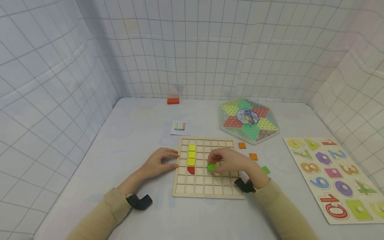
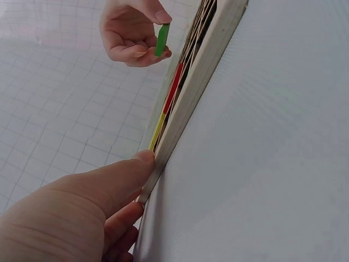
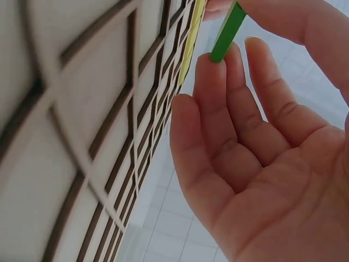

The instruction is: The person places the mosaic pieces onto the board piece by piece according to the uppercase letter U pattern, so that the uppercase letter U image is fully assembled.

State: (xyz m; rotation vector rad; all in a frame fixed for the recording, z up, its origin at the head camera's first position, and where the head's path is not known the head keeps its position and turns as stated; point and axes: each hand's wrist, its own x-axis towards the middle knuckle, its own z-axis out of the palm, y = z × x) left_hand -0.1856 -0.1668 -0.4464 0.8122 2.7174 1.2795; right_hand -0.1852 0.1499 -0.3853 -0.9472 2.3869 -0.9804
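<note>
A wooden grid board point(image 1: 199, 189) lies on the table in front of me. My left hand point(image 1: 157, 162) touches its left edge with the thumb and fingertips, which are fairly straight in the left wrist view. Above the grid's middle, my right hand point(image 1: 229, 160) pinches a green square tile point(image 3: 228, 33) between thumb and fingertips, held apart from the board. Several yellow square tiles point(image 1: 191, 154) form a column in the grid's left part. Directly below them sits a red quarter-round tile point(image 1: 191, 170). My right hand hides some of the grid's right side.
Right of the board lie orange tiles point(image 1: 242, 145) and another green tile point(image 1: 265, 170), partly behind my right wrist. Behind it are a pattern card point(image 1: 180, 127), a red block point(image 1: 173, 101) and a hexagonal star game board point(image 1: 249, 125). A number puzzle point(image 1: 327, 181) lies far right.
</note>
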